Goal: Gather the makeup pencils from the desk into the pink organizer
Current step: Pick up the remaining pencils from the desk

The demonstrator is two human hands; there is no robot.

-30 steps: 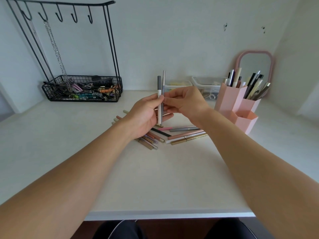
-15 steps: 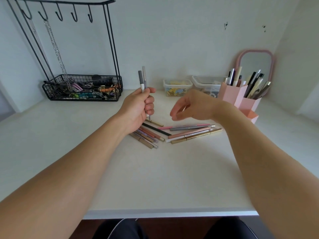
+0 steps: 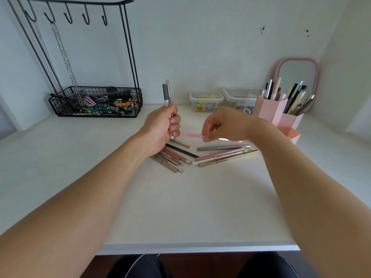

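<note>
Left hand (image 3: 163,127) is gripping two grey pencils (image 3: 167,93) upright while right hand (image 3: 222,125) is pinching a blurred pink pencil (image 3: 191,135) above the pile (image 3: 200,155); a loose pinch risks dropping it short of the organizer (image 3: 279,115).

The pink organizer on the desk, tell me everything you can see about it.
The pink organizer stands upright at the right rear of the desk, in front of a pink-framed mirror. It looks like matte plastic, made of joined angular tubes of stepped heights. The two taller tubes hold many pencils and brushes leaning outward; the lowest front tube shows nothing sticking out. Neither hand touches it; the right hand is nearest.
</note>
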